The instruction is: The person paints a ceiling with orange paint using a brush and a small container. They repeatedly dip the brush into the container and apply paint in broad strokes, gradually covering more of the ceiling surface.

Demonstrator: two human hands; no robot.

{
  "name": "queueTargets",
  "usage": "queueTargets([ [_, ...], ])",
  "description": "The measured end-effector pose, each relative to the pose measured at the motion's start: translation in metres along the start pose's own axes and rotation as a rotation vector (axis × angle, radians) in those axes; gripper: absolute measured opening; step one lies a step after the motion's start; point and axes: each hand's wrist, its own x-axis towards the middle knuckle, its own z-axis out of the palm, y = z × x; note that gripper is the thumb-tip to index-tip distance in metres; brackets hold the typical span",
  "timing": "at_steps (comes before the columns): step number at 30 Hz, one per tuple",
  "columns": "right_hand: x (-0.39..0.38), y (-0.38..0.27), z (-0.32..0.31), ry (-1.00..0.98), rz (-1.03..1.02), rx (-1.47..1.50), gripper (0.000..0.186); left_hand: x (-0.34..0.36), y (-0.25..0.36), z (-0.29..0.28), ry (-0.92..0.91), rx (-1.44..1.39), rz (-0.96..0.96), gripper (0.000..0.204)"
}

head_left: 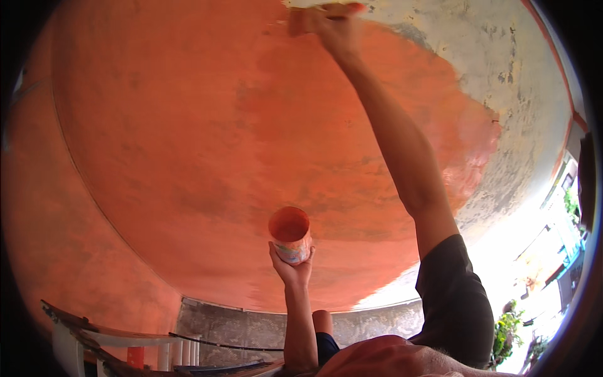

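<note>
My right hand (339, 38) is raised high at the top of the view, its fingers closed round a paintbrush (298, 22). The brush is smeared by motion and meets the wall along the upper border of the fresh orange paint (352, 138). Lower down, my left hand (294, 271) grips a paint-stained can (292, 252) from below, with its open top tilted toward me. Orange paint coats the can's inside; how full it is I cannot tell. Bare, patchy grey-white wall (502, 56) shows at the upper right.
A side wall (38, 207), also orange, meets the main wall at the left. White and dark slatted furniture (69, 342) stands at the lower left, beside a grey patterned strip (232, 323) below the wall. Bright daylight and green plants (507, 333) lie at the right.
</note>
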Motion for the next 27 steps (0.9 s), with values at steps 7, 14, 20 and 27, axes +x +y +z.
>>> queueTargets([
  [7,-0.008,-0.033,-0.019,0.105,-0.087,0.251,0.033,0.002,-0.001,0.013,-0.015,0.002,-0.032,0.058],
  [14,-0.002,0.013,0.017,0.202,0.016,-0.116,0.03,-0.007,-0.001,0.029,0.06,0.051,0.006,0.06],
  [20,-0.017,-0.044,-0.01,0.135,-0.028,0.14,0.039,-0.007,0.0,0.033,0.043,0.005,0.029,0.059],
  [27,-0.002,-0.018,0.053,0.129,0.043,0.09,0.043,0.003,0.005,0.01,-0.112,0.028,-0.062,0.064],
])
